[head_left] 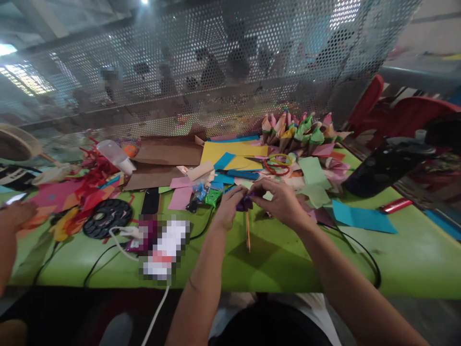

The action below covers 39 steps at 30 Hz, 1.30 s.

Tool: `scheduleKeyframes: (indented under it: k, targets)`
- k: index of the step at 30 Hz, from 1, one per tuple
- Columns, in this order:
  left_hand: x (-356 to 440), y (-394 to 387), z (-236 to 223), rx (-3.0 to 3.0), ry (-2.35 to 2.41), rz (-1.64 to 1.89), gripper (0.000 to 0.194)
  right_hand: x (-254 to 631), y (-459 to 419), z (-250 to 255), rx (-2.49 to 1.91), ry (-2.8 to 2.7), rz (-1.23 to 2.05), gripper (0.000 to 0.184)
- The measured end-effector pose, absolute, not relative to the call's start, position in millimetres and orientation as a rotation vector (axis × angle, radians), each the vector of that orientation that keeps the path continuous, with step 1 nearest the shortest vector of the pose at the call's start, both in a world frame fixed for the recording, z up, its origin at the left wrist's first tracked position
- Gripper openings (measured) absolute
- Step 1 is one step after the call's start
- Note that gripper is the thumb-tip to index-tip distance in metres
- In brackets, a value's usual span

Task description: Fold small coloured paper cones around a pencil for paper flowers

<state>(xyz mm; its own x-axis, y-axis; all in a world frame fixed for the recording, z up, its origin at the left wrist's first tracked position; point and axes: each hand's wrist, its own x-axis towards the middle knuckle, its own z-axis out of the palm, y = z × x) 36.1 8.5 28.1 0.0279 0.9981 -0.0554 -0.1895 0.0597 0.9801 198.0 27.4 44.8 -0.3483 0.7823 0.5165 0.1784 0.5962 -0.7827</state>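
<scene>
Between my hands is a small piece of folded purple paper (245, 203), above the green tabletop. My left hand (231, 205) has its fingers closed on the paper's left side. My right hand (275, 198) pinches its upper right edge. Just below the paper lies a pencil (248, 235), its point toward me; its upper end is hidden. Beyond my hands are a blue cutter knife (239, 174) and scissors (277, 166) with red and yellow handles. Green and blue plastic bits (212, 196) lie left of my left hand.
Paper cones with coloured tops (298, 132) stand at the back right. Nearer are a dark bottle (387, 166), a red lighter (396, 205) and blue paper (363, 217). Left are a charging phone (167, 250), a black round tray (108, 218) and another person's hand (18, 216). A perforated screen (180, 91) rises behind.
</scene>
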Motion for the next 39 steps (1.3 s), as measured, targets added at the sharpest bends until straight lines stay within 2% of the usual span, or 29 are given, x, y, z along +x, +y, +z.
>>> scheduleKeyframes:
  k: [3, 8, 14, 19, 28, 36, 39]
  targets:
    - [34.9, 9.3, 27.7, 1.051, 1.038, 1.268, 0.026, 197.1, 26.8, 44.4, -0.748, -1.794, 0.794, 0.005]
    - [33.0, 8.6, 30.0, 1.086, 1.023, 1.330, 0.031, 198.5, 30.2, 40.6, -0.764, -1.707, 0.881, 0.022]
    - [34.6, 4.4, 34.4, 1.155, 1.035, 1.264, 0.033, 200.6, 35.0, 37.2, -0.787, -1.800, 0.686, 0.010]
    - [37.2, 4.7, 35.2, 1.156, 1.060, 1.228, 0.038, 199.8, 33.9, 39.1, -0.830, -1.844, 0.598, 0.007]
    - [35.5, 6.5, 32.5, 1.139, 1.039, 1.227, 0.036, 193.8, 30.8, 39.6, -0.825, -1.624, 0.997, 0.010]
    - [36.6, 10.3, 34.2, 1.135, 1.091, 1.248, 0.035, 189.0, 28.2, 40.3, -0.849, -1.641, 0.787, 0.003]
    - [35.1, 12.1, 34.0, 1.163, 1.110, 1.256, 0.035, 189.5, 30.9, 40.2, -0.828, -1.590, 0.955, 0.007]
